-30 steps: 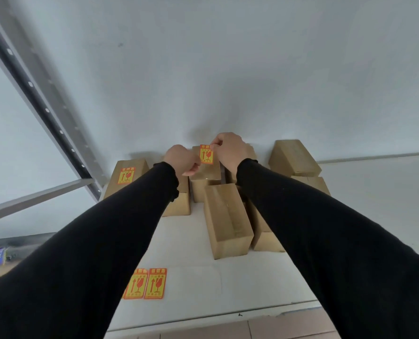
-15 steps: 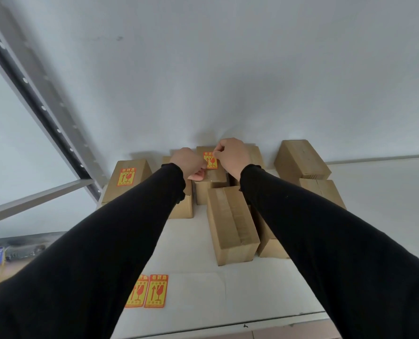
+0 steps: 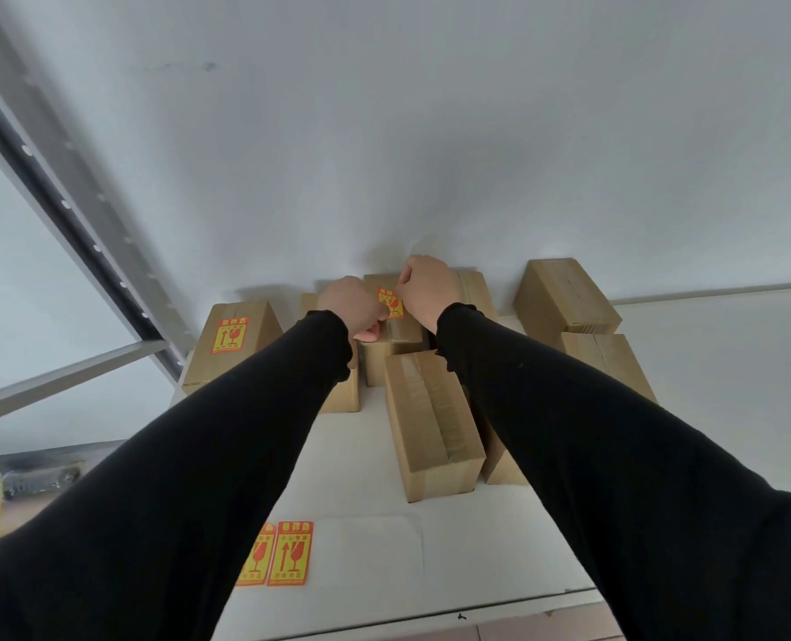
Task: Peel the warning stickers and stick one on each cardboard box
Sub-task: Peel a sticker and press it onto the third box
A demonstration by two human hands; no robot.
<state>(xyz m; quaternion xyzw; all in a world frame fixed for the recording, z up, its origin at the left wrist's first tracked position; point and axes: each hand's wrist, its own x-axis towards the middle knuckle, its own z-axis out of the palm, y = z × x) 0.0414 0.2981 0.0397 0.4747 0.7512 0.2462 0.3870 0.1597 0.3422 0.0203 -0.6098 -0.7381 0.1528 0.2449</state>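
Your left hand [image 3: 354, 303] and right hand [image 3: 426, 285] pinch the warning sticker [image 3: 390, 303] with curled fingers against a cardboard box [image 3: 396, 337] at the wall. 2 more stickers [image 3: 277, 553] lie near the counter [image 3: 375, 552] edge.

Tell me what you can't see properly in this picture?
- Head view: box behind the left hand, mostly covered by the sleeve.
- Left sticker on the sheet: sleeve hides part.
- Sticker between both hands: edges covered by fingers; stuck down or not, unclear.
- Sticker writing: too small.
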